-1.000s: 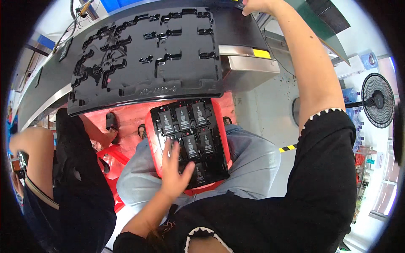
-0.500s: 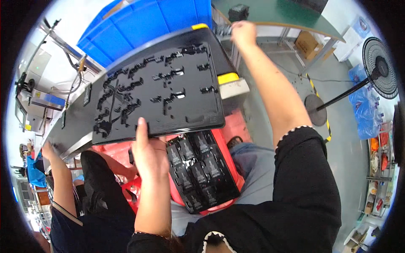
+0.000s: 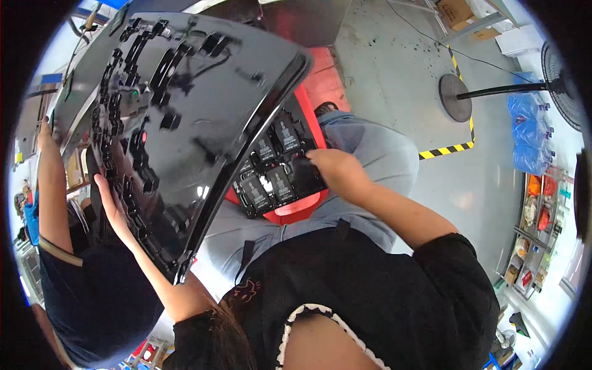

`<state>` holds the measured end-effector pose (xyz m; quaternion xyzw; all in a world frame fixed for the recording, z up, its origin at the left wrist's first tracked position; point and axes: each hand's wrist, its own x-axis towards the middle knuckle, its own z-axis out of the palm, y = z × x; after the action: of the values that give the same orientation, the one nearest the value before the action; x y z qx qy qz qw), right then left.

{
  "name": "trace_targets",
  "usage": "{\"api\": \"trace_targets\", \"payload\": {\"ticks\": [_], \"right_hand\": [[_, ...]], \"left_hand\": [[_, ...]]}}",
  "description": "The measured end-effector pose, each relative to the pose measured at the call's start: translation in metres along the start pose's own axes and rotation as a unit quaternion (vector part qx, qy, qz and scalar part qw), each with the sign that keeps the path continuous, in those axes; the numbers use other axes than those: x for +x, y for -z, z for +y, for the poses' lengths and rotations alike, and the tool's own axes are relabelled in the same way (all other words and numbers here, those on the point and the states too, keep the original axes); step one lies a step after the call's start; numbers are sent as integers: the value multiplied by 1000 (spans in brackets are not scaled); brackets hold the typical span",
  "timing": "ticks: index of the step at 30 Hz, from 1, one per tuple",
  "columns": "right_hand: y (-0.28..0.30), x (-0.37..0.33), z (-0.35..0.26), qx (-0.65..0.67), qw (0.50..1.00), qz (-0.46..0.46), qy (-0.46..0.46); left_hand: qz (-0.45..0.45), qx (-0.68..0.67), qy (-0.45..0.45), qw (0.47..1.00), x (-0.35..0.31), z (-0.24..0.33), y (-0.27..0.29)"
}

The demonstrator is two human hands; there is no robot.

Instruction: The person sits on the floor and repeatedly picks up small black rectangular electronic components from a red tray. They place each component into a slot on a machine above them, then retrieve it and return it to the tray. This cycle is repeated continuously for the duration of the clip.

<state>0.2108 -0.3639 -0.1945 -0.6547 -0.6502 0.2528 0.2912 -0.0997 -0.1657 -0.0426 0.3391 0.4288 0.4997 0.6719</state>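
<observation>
Flat black parts (image 3: 285,133) already sit in the lower tray (image 3: 306,177), the left hand (image 3: 115,211) holding a large tray (image 3: 213,117) tilted above, the right hand (image 3: 341,173) curled, its grip unclear.

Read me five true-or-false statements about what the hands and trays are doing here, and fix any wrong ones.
1. The left hand is at the edge of the large black tray. True.
2. The large black tray lies level. False: it is steeply tilted.
3. The right hand is by the right side of the lower tray. True.
4. The flat packs in the lower tray are white. False: they are black.
5. A standing fan is toward the picture's right edge. True.
</observation>
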Motion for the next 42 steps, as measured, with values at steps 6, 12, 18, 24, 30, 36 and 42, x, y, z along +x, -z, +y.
{"api": "trace_targets", "payload": {"ticks": [6,12,18,24,30,36,42], "right_hand": [[-69,-29,11,-260,935,-13,240],[-53,-26,-3,-249,932,-236,116],[-45,23,18,-137,980,86,119],[10,44,12,60,975,212,-9],[129,115,-73,41,924,327,194],[210,318,-78,-174,909,255,280],[241,430,-41,-288,951,-110,15]], "left_hand": [[51,20,-69,996,-46,-8,63],[-32,-100,103,989,-82,-29,98],[-31,37,134,990,-67,-84,145],[-35,103,151,983,-24,-146,110],[-26,503,8,864,0,-200,57],[85,607,-139,778,1,-231,44],[40,598,-136,789,17,-233,51]]}}
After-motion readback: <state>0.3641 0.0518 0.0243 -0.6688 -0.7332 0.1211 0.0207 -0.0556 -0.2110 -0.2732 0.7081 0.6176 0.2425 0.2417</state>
